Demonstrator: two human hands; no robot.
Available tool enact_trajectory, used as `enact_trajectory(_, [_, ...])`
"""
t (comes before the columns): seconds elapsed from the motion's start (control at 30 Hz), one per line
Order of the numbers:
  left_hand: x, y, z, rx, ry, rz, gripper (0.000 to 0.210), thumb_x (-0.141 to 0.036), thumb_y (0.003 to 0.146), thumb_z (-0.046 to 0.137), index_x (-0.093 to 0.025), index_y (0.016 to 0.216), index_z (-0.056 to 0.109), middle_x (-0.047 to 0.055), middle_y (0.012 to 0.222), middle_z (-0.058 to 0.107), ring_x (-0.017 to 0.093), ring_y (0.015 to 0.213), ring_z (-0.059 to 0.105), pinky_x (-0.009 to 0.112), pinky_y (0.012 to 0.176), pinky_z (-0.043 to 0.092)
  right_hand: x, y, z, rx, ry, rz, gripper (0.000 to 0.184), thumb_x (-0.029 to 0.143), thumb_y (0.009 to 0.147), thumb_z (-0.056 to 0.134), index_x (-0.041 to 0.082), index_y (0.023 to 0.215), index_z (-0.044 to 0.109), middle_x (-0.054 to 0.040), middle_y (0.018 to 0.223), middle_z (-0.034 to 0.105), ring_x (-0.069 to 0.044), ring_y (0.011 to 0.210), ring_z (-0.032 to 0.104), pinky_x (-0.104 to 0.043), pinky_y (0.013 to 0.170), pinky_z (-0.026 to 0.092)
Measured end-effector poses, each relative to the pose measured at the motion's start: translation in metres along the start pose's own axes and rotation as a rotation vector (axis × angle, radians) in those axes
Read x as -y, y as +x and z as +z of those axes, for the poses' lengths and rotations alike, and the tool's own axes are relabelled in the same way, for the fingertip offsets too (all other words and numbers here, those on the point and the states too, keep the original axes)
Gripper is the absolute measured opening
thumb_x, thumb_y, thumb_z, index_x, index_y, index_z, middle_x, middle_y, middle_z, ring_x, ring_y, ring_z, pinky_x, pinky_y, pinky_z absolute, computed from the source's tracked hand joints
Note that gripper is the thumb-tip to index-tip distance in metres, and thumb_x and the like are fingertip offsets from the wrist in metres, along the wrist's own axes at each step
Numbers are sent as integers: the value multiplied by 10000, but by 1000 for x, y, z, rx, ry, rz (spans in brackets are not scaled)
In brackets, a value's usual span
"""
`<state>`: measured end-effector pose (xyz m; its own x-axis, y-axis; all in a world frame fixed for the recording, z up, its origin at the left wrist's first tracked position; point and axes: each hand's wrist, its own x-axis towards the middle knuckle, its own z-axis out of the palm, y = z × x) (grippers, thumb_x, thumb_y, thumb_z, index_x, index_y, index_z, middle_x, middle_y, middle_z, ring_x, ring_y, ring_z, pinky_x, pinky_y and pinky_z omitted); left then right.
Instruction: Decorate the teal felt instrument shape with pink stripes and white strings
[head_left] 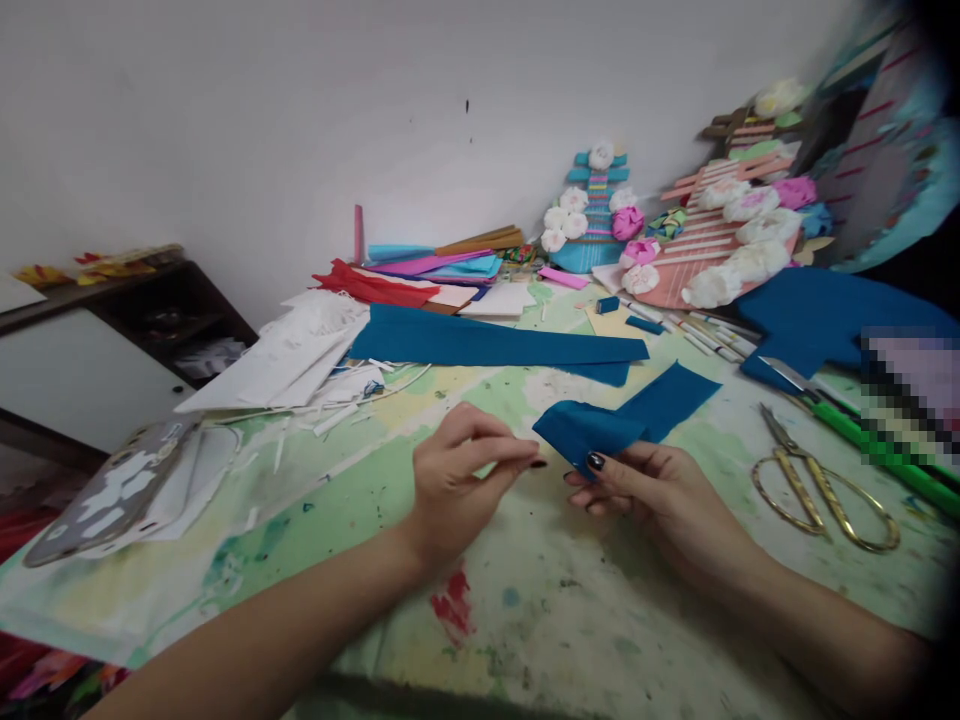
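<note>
My right hand [637, 485] grips a blue paper strip [600, 425] between thumb and fingers. The strip bends over into a loop at its left end, and its other end sticks out to the upper right. Just left of it, my left hand [472, 470] is closed in a pinch, its fingertips apart from the strip. Whatever those fingertips hold, if anything, is too small to make out. Behind both hands lies a longer blue paper piece [480, 338], flat on the paint-stained table cover [315, 520].
Gold-handled scissors [814, 485] and a green-handled cutter [840, 415] lie at the right, by a blue cut-out [840, 310]. White paper sheets [285, 360] and a phone [112, 495] are at the left. Coloured paper [435, 270] and flower-trimmed paper instruments [596, 215] stand at the back.
</note>
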<state>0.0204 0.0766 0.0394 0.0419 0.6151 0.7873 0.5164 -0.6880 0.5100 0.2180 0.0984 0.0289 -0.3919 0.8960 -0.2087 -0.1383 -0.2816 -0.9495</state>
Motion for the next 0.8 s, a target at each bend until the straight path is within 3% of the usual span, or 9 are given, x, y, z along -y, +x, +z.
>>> enact_trajectory(0.13, [1, -6, 4, 173, 116, 268, 244, -79, 785, 607, -222, 964, 689, 37, 777, 634, 141, 748, 515, 298, 669, 453, -2, -4, 5, 25, 23, 14, 276, 400, 696, 727, 140, 783, 691, -88, 784, 715, -176, 692, 680, -270, 658, 558])
enact_trajectory(0.37, [4, -8, 4, 239, 216, 378, 240, -100, 822, 531, -210, 1001, 648, 46, 804, 623, 168, 789, 492, 334, 716, 440, -4, -4, 7, 65, 26, 23, 298, 418, 711, 712, 133, 792, 678, -91, 757, 710, -178, 686, 675, -279, 640, 559])
enact_trajectory(0.57, [3, -8, 7, 248, 183, 348, 172, -111, 813, 563, -196, 943, 637, 39, 797, 607, 161, 791, 497, 328, 729, 443, -3, -3, 8, 65, 53, 34, 295, 425, 699, 717, 144, 763, 657, -79, 734, 707, -172, 668, 674, -277, 628, 553])
enact_trajectory(0.8, [0, -6, 9, 241, 13, 146, 133, -80, 834, 523, -164, 878, 616, 48, 804, 564, 148, 795, 503, 301, 716, 444, -3, -4, 8, 47, 50, 33, 292, 409, 709, 712, 133, 776, 643, -93, 770, 711, -186, 699, 686, -277, 638, 559])
